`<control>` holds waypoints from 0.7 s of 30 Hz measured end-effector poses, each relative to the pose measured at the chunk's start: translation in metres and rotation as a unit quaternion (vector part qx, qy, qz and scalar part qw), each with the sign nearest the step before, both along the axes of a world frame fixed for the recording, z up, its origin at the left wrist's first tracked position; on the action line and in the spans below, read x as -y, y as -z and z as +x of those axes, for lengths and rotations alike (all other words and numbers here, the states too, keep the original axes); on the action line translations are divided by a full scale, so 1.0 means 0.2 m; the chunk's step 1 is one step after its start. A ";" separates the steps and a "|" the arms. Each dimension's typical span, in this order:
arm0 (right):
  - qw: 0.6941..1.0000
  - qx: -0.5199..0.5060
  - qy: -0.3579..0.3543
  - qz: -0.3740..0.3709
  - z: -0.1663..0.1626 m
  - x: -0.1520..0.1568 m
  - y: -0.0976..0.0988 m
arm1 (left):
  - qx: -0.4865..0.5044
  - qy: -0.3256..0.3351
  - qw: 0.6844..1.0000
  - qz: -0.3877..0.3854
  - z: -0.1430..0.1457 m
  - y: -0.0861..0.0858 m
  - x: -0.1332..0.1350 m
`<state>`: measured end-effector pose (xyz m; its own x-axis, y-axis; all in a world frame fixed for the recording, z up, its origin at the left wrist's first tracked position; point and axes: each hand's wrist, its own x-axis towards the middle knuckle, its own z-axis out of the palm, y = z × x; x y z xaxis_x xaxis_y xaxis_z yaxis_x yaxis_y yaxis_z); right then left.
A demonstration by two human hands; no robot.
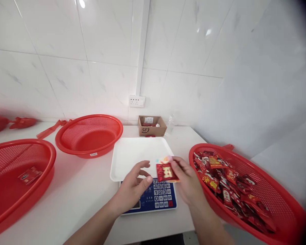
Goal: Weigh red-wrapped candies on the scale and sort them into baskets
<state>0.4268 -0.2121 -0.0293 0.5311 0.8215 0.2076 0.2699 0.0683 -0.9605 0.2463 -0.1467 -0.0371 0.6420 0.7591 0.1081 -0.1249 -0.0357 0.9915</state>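
Observation:
My right hand (186, 177) grips a small red snack packet (166, 172) with gold lettering, and a paler, colourful edge shows behind it. Just left of the packet, my left hand (136, 185) is held with fingers apart and nothing in it. Both hands hover over the front of a digital scale (149, 199), whose blue keypad is partly covered by my left hand. The scale's white tray (137, 149) bears nothing that I can see. Beside my right arm, a red plastic basket (277, 185) holds many red and gold packets (226, 195).
On the left stand a red basket (51, 154) with one red packet (30, 175) inside and another red basket (89, 119) behind it. A cardboard box (152, 126) sits by the wall under a socket (137, 101). Red bags (22, 122) lie at the far left.

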 end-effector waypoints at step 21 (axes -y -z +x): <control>0.990 -0.064 -0.126 0.007 -0.07 -0.02 0.05 | 0.030 -0.063 0.995 -0.067 0.09 -0.03 -0.04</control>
